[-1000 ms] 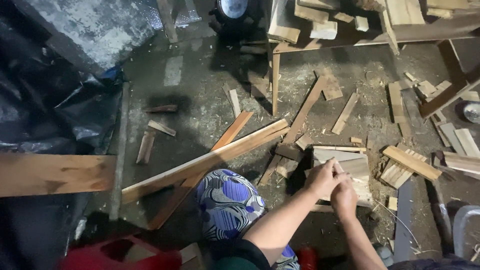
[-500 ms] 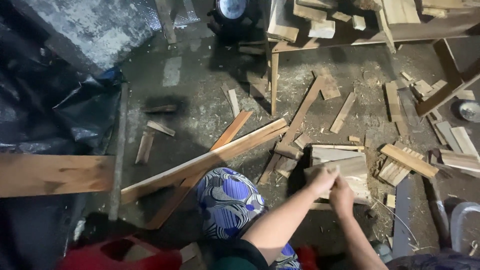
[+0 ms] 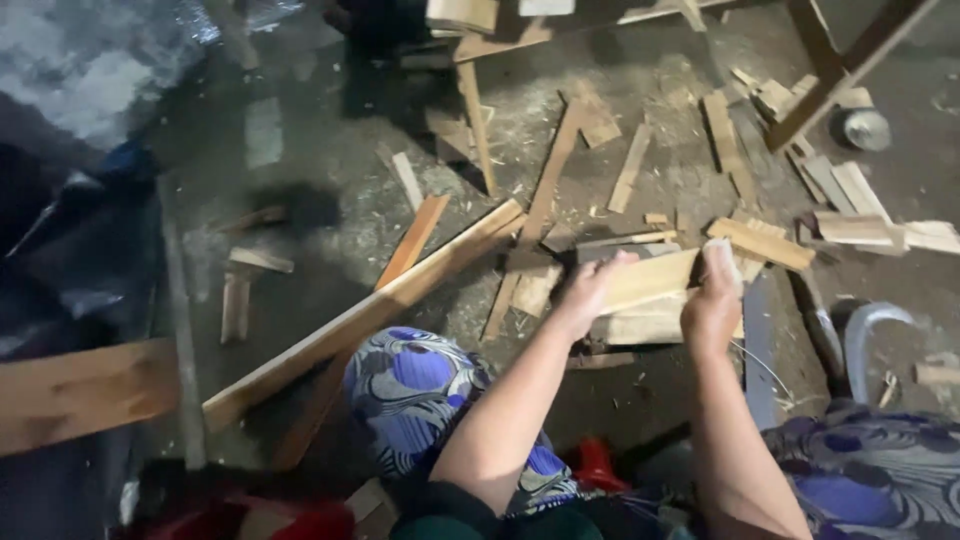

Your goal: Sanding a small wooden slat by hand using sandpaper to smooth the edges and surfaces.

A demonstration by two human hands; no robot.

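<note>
the person holds a short, flat piece of wood point(image 3: 650, 280) with both hands, low over the floor. the left hand point(image 3: 590, 292) has its grip closed on the left end of the piece, with the fingers curled over the top edge. the right hand point(image 3: 712, 300) has its grip closed on the right end, with the fingers over the top too. the piece is tilted a little, with its right end higher.

just under the held piece lies another pale board point(image 3: 640, 325), flat on the dirty floor point(image 3: 330, 210). a long plank point(image 3: 370, 312) lies slanted to the left of the hands, and a thinner orange-brown strip point(image 3: 410, 240) crosses near it. many small wood scraps point(image 3: 760, 240) lie all around, with sawdust between them. a curved metal blade point(image 3: 870, 335) rests on the floor to the right. the person's knee in blue patterned cloth point(image 3: 420, 390) shows below the left arm.
</note>
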